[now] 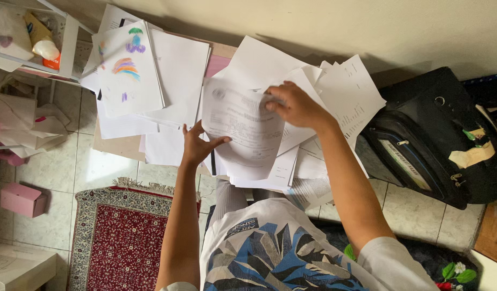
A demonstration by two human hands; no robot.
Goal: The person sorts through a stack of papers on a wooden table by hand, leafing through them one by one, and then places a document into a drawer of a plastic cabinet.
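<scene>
A printed sheet of paper [243, 129] is lifted and curled over a loose heap of white papers [313, 108] on the floor. My right hand [297, 105] pinches the sheet's upper right edge. My left hand [197, 144] holds its lower left edge, thumb out. To the left lies another stack of papers [173, 81], topped by a child's crayon drawing [127, 67] with a rainbow and purple shapes.
A black bag [437, 134] stands at the right against the wall. A red patterned rug [119, 237] lies at lower left, with a pink box [22, 199] and a white box [17, 267] beside it. A white shelf unit [28, 37] with clutter is at upper left.
</scene>
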